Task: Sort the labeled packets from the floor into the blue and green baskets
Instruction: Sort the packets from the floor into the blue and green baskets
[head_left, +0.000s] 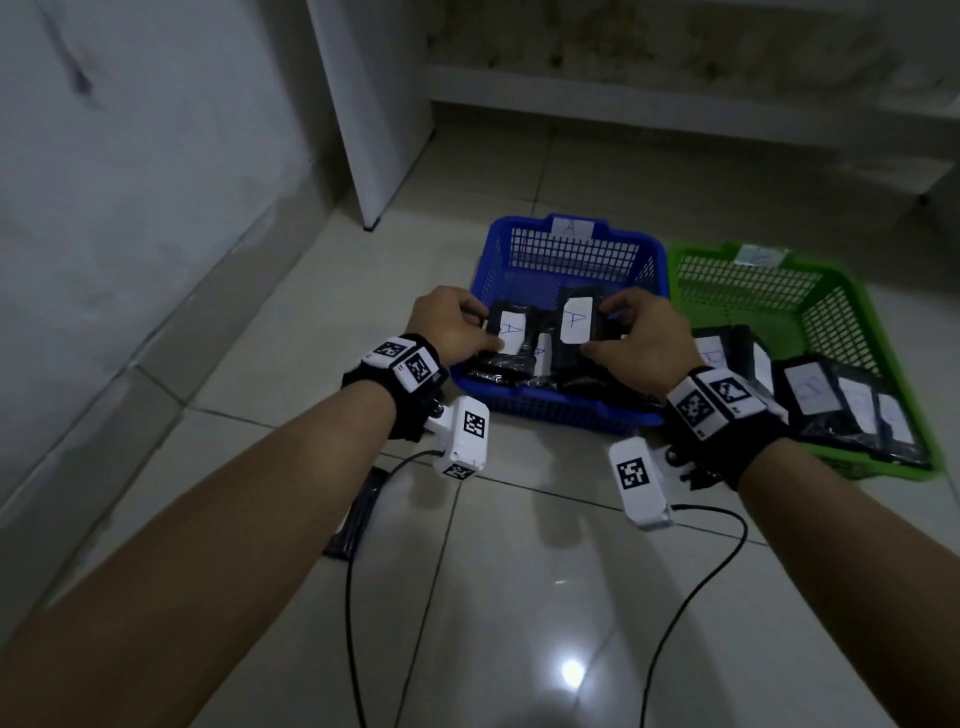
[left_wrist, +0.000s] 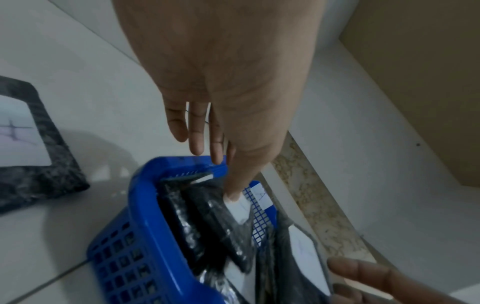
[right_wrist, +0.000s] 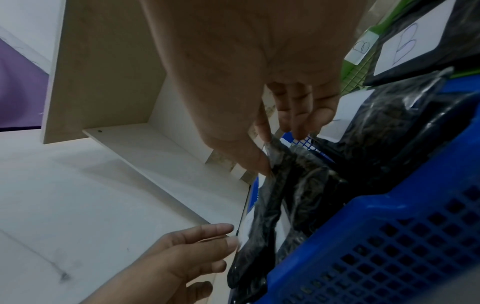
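The blue basket (head_left: 563, 410) holds several black packets with white "A" labels. Over it, my left hand (head_left: 480, 327) pinches one upright "A" packet (head_left: 511, 338) by its left edge, thumb (left_wrist: 235, 191) on the label. My right hand (head_left: 605, 327) pinches a second "A" packet (head_left: 576, 319) at its right edge, thumb (right_wrist: 259, 162) against the black wrap (right_wrist: 291, 174). The two packets stand side by side inside the basket (left_wrist: 140, 205). The green basket (head_left: 831, 306) on the right holds several packets with "B" labels (head_left: 810, 387).
One more black packet (head_left: 358, 512) lies on the tiled floor under my left forearm, also visible as a labeled packet (left_wrist: 33, 144). A white cabinet (head_left: 374, 104) and the wall stand to the left and behind. Cables (head_left: 691, 571) trail from my wrists across the floor.
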